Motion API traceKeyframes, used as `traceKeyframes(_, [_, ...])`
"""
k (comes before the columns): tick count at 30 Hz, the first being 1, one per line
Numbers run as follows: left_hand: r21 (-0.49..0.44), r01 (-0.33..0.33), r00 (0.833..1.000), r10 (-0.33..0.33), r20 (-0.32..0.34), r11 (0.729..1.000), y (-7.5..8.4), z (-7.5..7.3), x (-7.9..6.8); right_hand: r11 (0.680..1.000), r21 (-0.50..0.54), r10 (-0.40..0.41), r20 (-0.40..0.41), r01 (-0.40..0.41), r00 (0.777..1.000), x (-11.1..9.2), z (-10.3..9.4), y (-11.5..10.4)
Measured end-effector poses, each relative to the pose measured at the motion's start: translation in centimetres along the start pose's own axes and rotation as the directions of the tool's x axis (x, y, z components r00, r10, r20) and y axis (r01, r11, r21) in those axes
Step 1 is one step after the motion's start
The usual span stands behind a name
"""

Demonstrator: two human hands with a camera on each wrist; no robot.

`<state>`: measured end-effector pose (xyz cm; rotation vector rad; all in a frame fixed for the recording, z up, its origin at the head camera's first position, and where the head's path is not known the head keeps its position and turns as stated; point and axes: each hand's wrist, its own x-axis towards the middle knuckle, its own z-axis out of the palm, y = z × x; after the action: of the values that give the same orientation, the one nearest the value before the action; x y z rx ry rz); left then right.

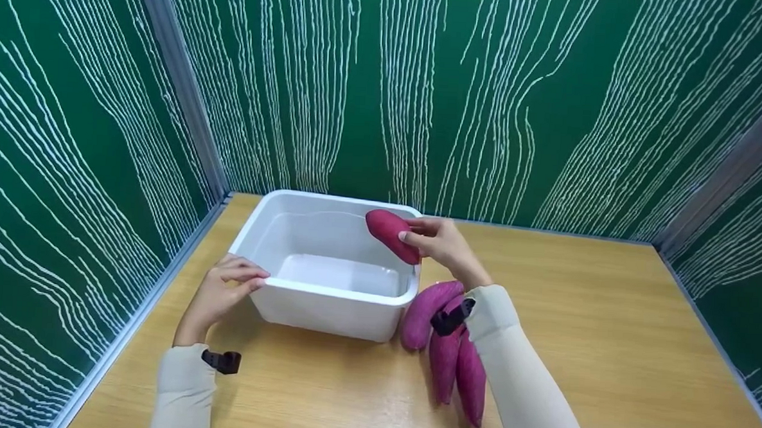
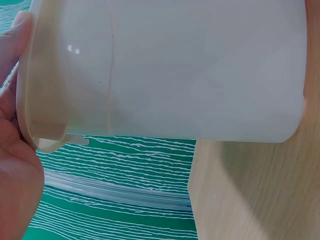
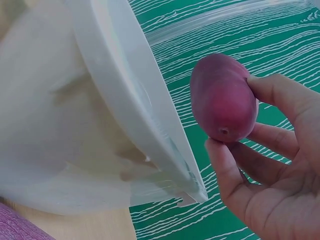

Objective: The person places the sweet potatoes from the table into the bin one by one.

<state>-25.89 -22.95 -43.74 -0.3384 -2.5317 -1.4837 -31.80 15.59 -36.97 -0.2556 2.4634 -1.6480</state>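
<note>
My right hand (image 1: 441,242) holds a red-purple sweet potato (image 1: 390,234) between thumb and fingertips. It is above the right rim of a white plastic tub (image 1: 332,311), tilted with its far end over the tub's opening. In the right wrist view the sweet potato (image 3: 225,97) appears end-on beside the tub's rim (image 3: 125,90). At the tub's near left corner, my left hand (image 1: 223,291) pinches the rim. The left wrist view shows the tub's outer wall (image 2: 200,70) close up, with the left hand (image 2: 17,150) along its lip.
Several purple sweet potatoes (image 1: 421,315) lie on the wooden table (image 1: 607,327) against the tub's right side, partly hidden by the right wrist. Green panels (image 1: 360,110) with white wavy lines enclose the table at the back and sides, joined by metal posts (image 1: 184,77).
</note>
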Motion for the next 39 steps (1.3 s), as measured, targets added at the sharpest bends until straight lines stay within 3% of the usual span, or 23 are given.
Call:
traceKeyframes(3, [0.008,0.002,1.000,-0.001,-0.005,1.000,-0.1,0.0,0.0,1.000,0.005,-0.001,-0.004,0.002,1.000,0.1,0.1,0.0])
traceKeyframes(10, [0.019,-0.062,0.998,0.062,-0.012,0.998,-0.3,-0.1,0.2,1.000,0.016,0.004,-0.004,-0.004,1.000,0.1,0.4,0.1])
traceKeyframes(16, [0.037,-0.038,0.999,0.038,-0.011,0.999,0.0,0.0,0.2,0.998,0.057,-0.004,0.004,0.004,1.000,0.1,0.4,0.2])
traceKeyframes(24, [0.059,0.000,1.000,0.000,0.006,0.998,2.4,-0.2,-0.4,1.000,0.015,-0.020,-0.003,0.020,1.000,-0.2,0.4,0.0])
traceKeyframes(31, [0.048,-0.024,1.000,0.024,0.005,0.999,0.0,-0.1,0.1,0.999,-0.029,-0.034,0.004,0.034,0.999,-0.1,0.5,0.2])
traceKeyframes(39, [-0.008,-0.027,1.000,0.027,-0.001,1.000,-0.2,-0.2,0.2,0.999,-0.004,-0.050,0.005,0.050,0.999,-0.6,0.4,0.1])
